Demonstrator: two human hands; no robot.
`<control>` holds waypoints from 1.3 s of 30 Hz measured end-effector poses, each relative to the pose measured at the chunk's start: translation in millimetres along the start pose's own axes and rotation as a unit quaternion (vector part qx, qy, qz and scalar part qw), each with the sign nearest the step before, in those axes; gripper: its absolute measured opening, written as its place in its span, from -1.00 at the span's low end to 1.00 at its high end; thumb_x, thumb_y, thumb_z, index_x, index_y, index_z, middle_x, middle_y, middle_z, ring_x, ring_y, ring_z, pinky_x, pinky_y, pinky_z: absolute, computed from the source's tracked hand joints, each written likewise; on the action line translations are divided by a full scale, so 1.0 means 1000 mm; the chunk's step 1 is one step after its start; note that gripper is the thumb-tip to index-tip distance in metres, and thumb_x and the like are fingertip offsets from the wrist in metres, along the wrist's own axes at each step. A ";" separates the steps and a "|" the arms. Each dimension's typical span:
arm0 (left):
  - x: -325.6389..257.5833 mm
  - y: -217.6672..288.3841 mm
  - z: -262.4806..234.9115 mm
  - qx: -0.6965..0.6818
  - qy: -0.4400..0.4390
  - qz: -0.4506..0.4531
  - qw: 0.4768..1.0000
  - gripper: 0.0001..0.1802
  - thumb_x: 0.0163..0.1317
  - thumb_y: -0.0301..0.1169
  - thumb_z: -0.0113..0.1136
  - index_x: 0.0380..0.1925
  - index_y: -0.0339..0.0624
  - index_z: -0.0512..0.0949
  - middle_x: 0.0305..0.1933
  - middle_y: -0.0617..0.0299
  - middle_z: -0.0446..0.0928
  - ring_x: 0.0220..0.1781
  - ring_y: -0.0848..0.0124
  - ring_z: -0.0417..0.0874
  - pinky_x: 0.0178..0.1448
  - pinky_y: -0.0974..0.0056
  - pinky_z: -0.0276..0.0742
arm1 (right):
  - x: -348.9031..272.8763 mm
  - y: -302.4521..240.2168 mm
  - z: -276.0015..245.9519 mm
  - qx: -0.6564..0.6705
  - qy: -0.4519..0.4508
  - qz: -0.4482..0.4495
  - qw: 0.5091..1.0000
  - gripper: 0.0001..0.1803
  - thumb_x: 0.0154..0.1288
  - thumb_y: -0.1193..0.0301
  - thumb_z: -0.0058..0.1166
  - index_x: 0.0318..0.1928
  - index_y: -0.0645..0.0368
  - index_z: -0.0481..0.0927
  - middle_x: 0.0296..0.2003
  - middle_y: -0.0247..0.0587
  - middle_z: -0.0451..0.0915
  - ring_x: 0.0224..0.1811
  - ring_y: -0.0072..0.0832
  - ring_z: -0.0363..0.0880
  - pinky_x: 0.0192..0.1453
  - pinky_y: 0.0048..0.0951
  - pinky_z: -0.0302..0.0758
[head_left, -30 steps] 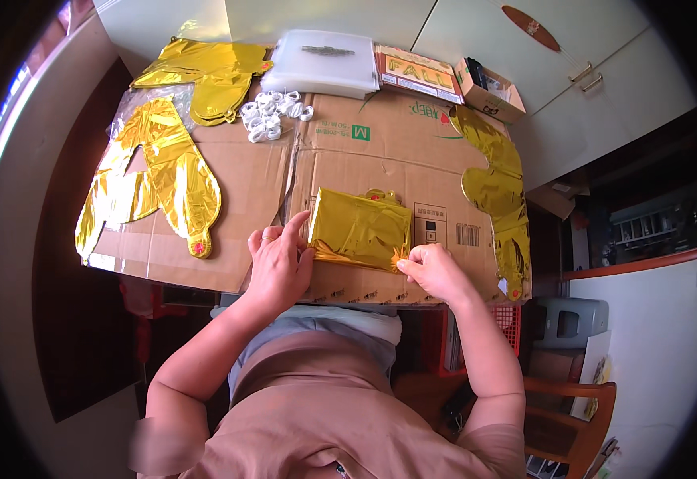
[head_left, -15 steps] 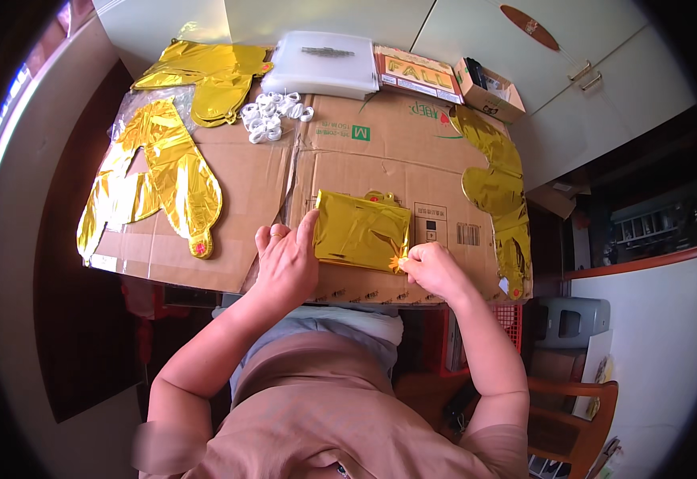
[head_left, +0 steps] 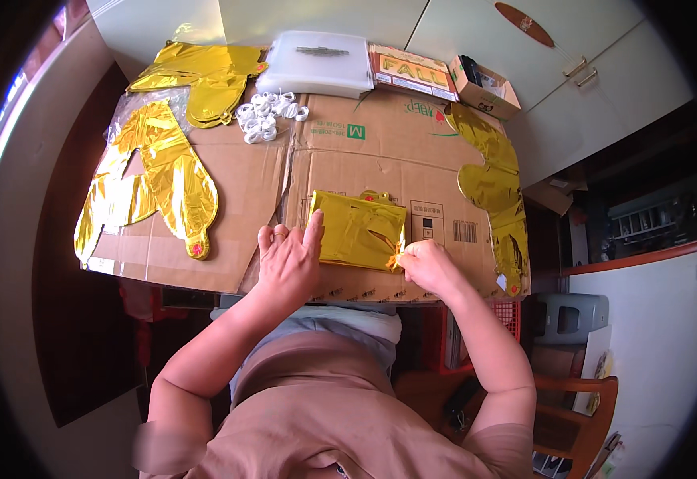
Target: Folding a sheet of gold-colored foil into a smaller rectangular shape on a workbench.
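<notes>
The left hand is now pressing flat on the folded gold foil balloon's left edge, fingers extended. The right hand has slid inward and is pinching its near right corner, so folding is progressing.

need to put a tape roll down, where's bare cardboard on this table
Widest bare patch: the cardboard between the white ring pile, the folded gold foil balloon and the gold balloon on the right. A smaller one lies between the big flat gold balloon and the left hand. The far edge is crowded by a white plastic stack, a printed packet and a small box.
</notes>
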State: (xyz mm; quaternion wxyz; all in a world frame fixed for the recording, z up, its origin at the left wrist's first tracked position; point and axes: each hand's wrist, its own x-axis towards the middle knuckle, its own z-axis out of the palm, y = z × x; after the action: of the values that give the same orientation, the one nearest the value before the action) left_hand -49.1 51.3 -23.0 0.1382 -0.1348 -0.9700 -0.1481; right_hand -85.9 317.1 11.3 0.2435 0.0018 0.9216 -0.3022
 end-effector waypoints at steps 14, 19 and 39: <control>0.035 0.014 0.006 -0.117 0.020 0.247 0.962 -0.51 0.26 -0.40 0.12 0.21 -0.22 0.52 0.31 -0.02 0.44 0.49 0.02 0.33 0.57 -0.11 0.17 | 0.001 -0.003 0.002 -0.045 0.010 0.002 0.999 -0.67 0.30 0.28 0.03 -0.31 0.32 0.70 -0.38 0.24 0.66 -0.27 0.06 0.71 -0.10 -0.06 0.59; 0.036 0.015 0.012 -0.085 -0.052 0.201 0.974 -0.35 0.36 -0.23 0.11 0.41 -0.22 0.33 0.55 -0.04 0.21 0.63 0.01 0.11 0.63 -0.13 -0.03 | -0.001 -0.009 -0.002 -0.046 -0.005 0.020 0.999 -0.67 0.30 0.29 0.01 -0.33 0.33 0.69 -0.36 0.24 0.66 -0.25 0.06 0.70 -0.08 -0.04 0.58; 0.026 0.009 0.025 -0.045 -0.078 0.154 0.984 -0.23 0.44 0.01 -0.03 0.49 -0.24 0.21 0.64 0.00 0.07 0.68 0.10 -0.01 0.67 -0.11 -0.23 | -0.033 -0.026 0.006 -0.174 0.262 -0.154 0.937 -0.50 0.41 0.24 0.05 0.27 0.22 0.51 0.33 0.09 0.46 0.33 -0.12 0.49 0.48 0.10 0.19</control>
State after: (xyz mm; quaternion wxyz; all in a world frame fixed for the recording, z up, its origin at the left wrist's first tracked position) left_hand -75.8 73.4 -36.3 0.0774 -0.2995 -0.9377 -0.1578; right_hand -58.2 296.8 36.4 -0.0598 -0.1034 0.9800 -0.1593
